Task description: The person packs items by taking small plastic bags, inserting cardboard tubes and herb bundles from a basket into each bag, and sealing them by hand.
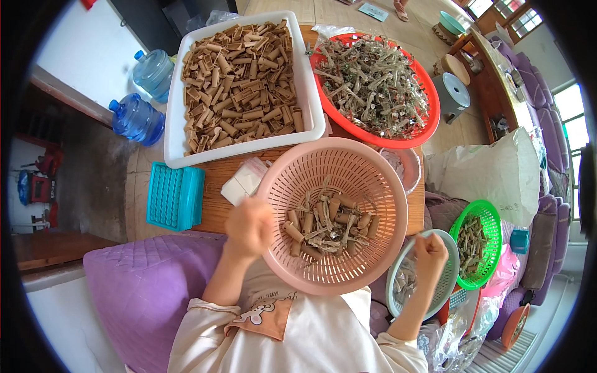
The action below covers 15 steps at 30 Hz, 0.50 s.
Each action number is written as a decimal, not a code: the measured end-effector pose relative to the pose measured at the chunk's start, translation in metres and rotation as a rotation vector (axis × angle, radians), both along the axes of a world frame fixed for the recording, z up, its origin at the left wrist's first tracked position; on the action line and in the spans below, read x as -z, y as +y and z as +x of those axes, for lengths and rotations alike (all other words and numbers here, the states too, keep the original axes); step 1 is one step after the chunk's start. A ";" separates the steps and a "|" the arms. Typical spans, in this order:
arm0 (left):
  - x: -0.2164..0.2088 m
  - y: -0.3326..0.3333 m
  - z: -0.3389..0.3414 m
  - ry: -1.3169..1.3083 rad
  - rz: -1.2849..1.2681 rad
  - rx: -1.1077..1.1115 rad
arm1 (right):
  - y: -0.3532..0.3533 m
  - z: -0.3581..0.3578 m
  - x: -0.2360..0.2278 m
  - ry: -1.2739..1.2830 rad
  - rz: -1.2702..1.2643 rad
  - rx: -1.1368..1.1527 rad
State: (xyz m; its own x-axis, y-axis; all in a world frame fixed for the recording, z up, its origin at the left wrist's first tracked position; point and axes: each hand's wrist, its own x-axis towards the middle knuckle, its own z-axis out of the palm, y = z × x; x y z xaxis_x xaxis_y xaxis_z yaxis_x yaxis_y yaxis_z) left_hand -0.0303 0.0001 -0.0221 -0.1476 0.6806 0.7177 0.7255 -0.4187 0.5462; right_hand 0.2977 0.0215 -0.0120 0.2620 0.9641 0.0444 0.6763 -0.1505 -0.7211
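Note:
A pink perforated basket (348,168) rests in front of me, holding several short brown paper tubes (326,227) mixed with thin silvery strips. My left hand (249,229) is closed at the basket's left rim, fingers curled; whether it holds anything I cannot tell. My right hand (430,253) is raised to the right of the basket, above a pale green basket (398,276), pinching a thin strip between its fingertips.
A white tray (177,133) full of brown tubes stands at the back left, a red basket (429,115) of silvery strips at the back right. A teal plastic rack (174,196) lies left, a green basket (491,230) right. A purple cushion (143,286) lies near-left; two water bottles (140,118) stand on the floor.

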 end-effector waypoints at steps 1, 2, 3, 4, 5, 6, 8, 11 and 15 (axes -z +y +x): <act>0.002 -0.002 -0.010 -0.064 -0.103 -0.082 | -0.006 0.036 0.008 -0.368 0.018 -0.134; 0.008 0.000 -0.021 -0.171 -0.203 -0.172 | -0.019 0.071 0.015 -0.454 -0.223 -0.132; 0.015 0.002 -0.033 -0.207 -0.289 -0.257 | -0.034 0.102 0.021 -0.626 -0.447 -0.173; 0.024 0.003 -0.044 -0.230 -0.371 -0.280 | -0.050 0.126 0.028 -0.772 -0.627 -0.252; 0.034 0.002 -0.053 -0.253 -0.454 -0.303 | -0.060 0.149 0.037 -0.779 -0.629 -0.258; 0.044 0.004 -0.060 -0.253 -0.457 -0.301 | -0.070 0.166 0.042 -0.631 -0.695 -0.159; 0.062 0.003 -0.072 -0.145 -0.719 -0.318 | -0.058 0.152 0.024 -0.504 -0.688 -0.181; 0.094 0.018 -0.077 0.002 -0.678 -0.346 | -0.016 0.090 -0.013 -0.528 -0.387 -0.299; 0.101 0.039 -0.089 -0.113 -0.854 -0.264 | 0.045 0.008 -0.037 -0.375 -0.059 -0.445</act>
State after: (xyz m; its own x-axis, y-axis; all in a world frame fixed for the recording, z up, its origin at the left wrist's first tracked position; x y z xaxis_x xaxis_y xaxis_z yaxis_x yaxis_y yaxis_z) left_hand -0.1197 0.0394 -0.1236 -0.4142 0.9091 -0.0449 0.6633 0.3352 0.6691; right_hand 0.3058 0.0668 0.0250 -0.1924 0.9813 -0.0009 0.8908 0.1743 -0.4197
